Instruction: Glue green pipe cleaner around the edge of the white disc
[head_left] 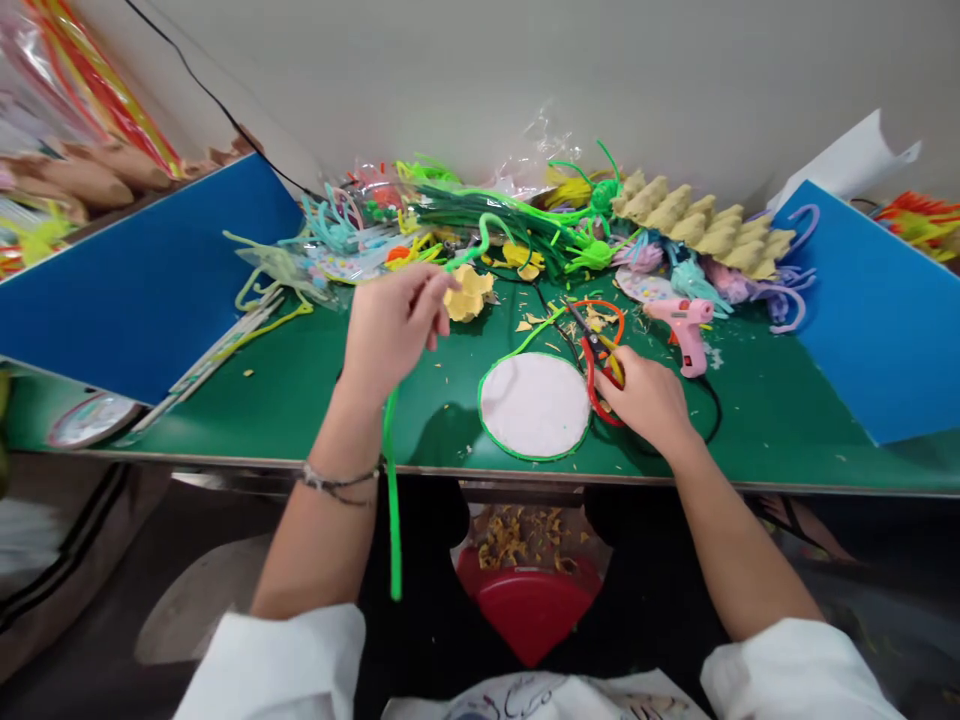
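Observation:
My left hand (pixel 397 320) is raised over the green table, its fingers closed on a green pipe cleaner (pixel 393 500). One end of the pipe cleaner hangs below the table's front edge, and a curled end shows beyond the fingers. My right hand (pixel 645 395) grips red-handled scissors (pixel 598 350) at the table, their blades pointing away to the upper left. Beside the scissors lies a white oval disc (pixel 535 405) edged in green, with a green strand running from its top toward the blades. A pink glue gun (pixel 687 330) rests right of my right hand.
Blue panels (pixel 150 290) stand at left and right. Along the back lie pipe cleaner bundles (pixel 487 215) and an egg carton (pixel 701 225). A torn yellow carton piece (pixel 469 293) sits behind my left hand. White sticks (pixel 210 355) lie left. A red bin (pixel 529 600) with scraps is below the edge.

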